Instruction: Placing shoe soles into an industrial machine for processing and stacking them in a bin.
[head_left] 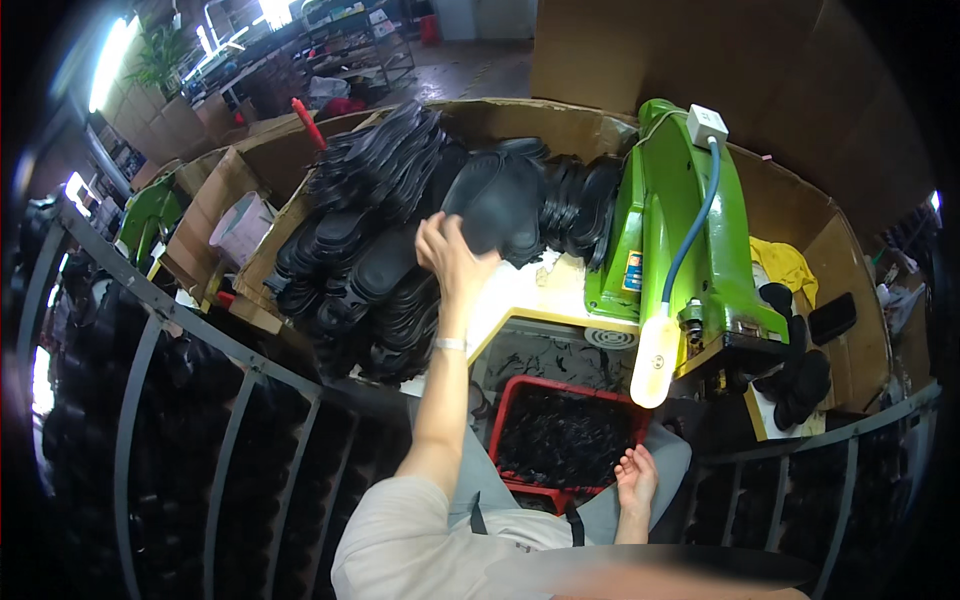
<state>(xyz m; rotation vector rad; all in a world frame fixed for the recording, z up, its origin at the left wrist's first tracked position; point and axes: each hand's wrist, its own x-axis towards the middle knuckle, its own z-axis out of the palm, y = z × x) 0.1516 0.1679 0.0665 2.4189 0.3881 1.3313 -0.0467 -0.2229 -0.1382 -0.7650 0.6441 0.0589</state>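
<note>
My left hand (455,262) reaches forward to the stacked black shoe soles, fingers bent and apart at the edge of a broad flat sole (490,198). Whether the fingertips touch it I cannot make out. To the left of that hand rise piles of black soles (365,165), with more (580,205) standing in a row to the right. My right hand (636,480) rests by my thigh, beside the rim of a red tray (508,410), its fingers loosely curled and apart with nothing in them. Black scraps fill the tray.
A green machine (690,200) with a blue cable and pale yellow paddle (656,362) stands on the right. Cardboard walls (580,122) ring the worktop (545,290). A yellow cloth (785,268) and dark bundles lie beyond the machine. Grey metal rails (140,370) curve along my left.
</note>
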